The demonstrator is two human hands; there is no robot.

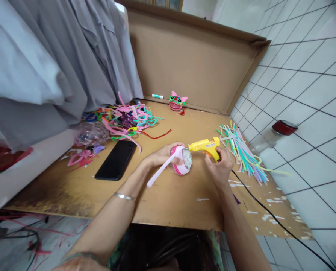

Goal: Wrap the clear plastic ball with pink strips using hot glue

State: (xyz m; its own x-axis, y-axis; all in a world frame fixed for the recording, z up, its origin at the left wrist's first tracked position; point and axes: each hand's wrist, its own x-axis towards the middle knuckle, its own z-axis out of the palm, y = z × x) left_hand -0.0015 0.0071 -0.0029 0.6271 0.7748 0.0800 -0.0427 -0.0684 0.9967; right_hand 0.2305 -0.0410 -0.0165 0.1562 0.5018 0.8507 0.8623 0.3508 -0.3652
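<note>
My left hand [168, 154] is closed around a small round clear piece wrapped in pink and pale pipe cleaner [179, 162], whitish at its right end. A loose length of pale pink pipe cleaner [160, 173] sticks out from it toward the lower left. In my right hand [220, 165] is a yellow glue gun [203, 145], its fingers wrapped around the handle. The metal nozzle points left and meets the wrapped band, or nearly so; I cannot tell whether it touches. A black cord [258, 195] trails from the handle to the lower right.
A black phone [115, 160] lies left of my hands. Behind it is a heap of coloured pipe cleaners [128, 116]. Pastel pipe cleaners [242, 150] lie at right near a red-lidded jar [275, 133]. A small decorated face [176, 101] and a glue stick [158, 96] sit by the cardboard [185, 56].
</note>
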